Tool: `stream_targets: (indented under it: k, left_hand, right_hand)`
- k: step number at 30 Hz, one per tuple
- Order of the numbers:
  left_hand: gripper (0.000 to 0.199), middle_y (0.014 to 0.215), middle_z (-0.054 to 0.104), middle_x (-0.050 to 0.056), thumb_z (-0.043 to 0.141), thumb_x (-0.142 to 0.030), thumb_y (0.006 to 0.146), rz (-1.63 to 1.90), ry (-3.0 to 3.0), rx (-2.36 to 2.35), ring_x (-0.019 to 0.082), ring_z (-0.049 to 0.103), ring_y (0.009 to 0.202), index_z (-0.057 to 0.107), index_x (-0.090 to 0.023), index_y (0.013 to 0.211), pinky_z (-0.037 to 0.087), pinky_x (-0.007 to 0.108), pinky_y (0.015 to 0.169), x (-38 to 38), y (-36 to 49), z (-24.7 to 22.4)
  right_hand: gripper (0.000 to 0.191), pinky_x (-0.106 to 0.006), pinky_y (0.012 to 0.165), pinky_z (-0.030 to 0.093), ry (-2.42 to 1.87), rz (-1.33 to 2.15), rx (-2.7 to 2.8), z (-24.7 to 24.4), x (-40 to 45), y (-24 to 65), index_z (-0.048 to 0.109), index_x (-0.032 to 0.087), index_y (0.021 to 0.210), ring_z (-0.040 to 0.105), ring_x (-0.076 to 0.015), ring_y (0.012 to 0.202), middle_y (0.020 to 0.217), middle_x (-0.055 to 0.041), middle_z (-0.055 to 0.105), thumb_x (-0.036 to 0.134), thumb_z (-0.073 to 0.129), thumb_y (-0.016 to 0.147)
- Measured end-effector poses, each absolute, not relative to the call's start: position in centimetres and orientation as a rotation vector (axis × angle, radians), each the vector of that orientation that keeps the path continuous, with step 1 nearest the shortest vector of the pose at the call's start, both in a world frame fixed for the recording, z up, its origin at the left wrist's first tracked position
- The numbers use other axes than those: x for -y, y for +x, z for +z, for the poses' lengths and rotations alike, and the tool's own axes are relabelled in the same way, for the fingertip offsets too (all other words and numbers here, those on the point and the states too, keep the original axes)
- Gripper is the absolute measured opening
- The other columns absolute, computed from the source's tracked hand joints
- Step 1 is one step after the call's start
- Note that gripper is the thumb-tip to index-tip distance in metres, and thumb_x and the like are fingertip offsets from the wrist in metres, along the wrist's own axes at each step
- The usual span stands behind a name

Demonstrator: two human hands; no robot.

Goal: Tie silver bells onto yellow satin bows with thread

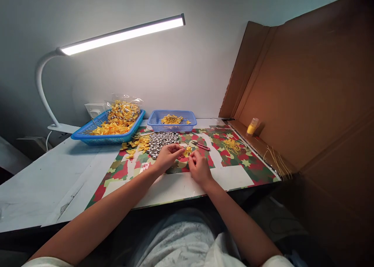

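Note:
Between my two hands is a small yellow ribbon bow (187, 151), held just above the patterned sheet. My left hand (169, 156) pinches its left side between thumb and fingertips. From the right, my right hand (199, 166) is closed with thumb and forefinger pressed together at the bow's lower edge; what exactly they grip is too small to make out. Just behind my left hand lies a pile of silver bells (162, 141). Several yellow bows (142, 142) lie left of the bells. Pink-handled thread snips (201, 145) rest behind my right hand.
A blue basket (76, 136) heaped with yellow bows stands at left, a smaller blue basket (187, 127) at the back. Yellow cords (232, 145) lie at right, near a yellow-filled bottle (252, 127). A cardboard wall (309, 87) borders the right; a lamp (125, 35) hangs overhead.

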State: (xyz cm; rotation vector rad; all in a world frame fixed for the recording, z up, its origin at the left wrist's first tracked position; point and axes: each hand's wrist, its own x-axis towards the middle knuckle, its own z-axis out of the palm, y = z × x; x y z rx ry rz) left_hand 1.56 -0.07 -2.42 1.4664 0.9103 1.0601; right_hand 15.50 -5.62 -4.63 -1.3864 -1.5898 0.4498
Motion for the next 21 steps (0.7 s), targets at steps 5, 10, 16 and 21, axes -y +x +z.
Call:
stream_targets:
  k: [5,10,16,21]
  left_hand:
    - [0.038,0.061,0.064,0.000,0.075,-0.051,0.062,1.053,1.503,-0.889,0.014,0.062,0.059,0.059,-0.017,0.066,0.051,0.024,0.058,-0.13,1.62,-2.69]
    - [0.032,0.062,0.064,0.000,0.075,-0.045,0.064,1.045,1.523,-0.873,0.013,0.061,0.057,0.060,-0.016,0.067,0.049,0.023,0.058,-0.41,1.58,-3.02]
    - [0.027,0.067,0.065,0.001,0.074,-0.039,0.066,1.055,1.583,-0.846,0.014,0.062,0.062,0.061,-0.016,0.073,0.050,0.024,0.059,-0.48,1.57,-3.02]
    - [0.026,0.073,0.069,0.003,0.073,-0.039,0.067,1.067,1.667,-0.833,0.015,0.063,0.066,0.066,-0.016,0.077,0.050,0.025,0.062,-0.44,1.43,-2.76]
  right_hand:
    - [0.013,-0.024,0.051,0.031,-1.387,0.448,1.602,-4.68,5.62,15.49,0.041,0.023,0.073,0.047,-0.0143,0.045,0.048,0.0051,0.050,0.024,0.040,0.086]
    - [0.013,-0.024,0.051,0.030,-1.393,0.438,1.609,-4.79,5.62,15.55,0.041,0.023,0.074,0.047,-0.0144,0.046,0.049,0.0047,0.050,0.024,0.040,0.086]
    - [0.012,-0.024,0.051,0.030,-1.382,0.464,1.618,-4.81,5.70,15.54,0.041,0.023,0.074,0.048,-0.0148,0.047,0.050,0.0044,0.051,0.025,0.040,0.086]
    - [0.013,-0.024,0.051,0.031,-1.387,0.464,1.616,-4.74,5.78,15.50,0.040,0.023,0.073,0.047,-0.0146,0.047,0.050,0.0041,0.051,0.024,0.040,0.086]
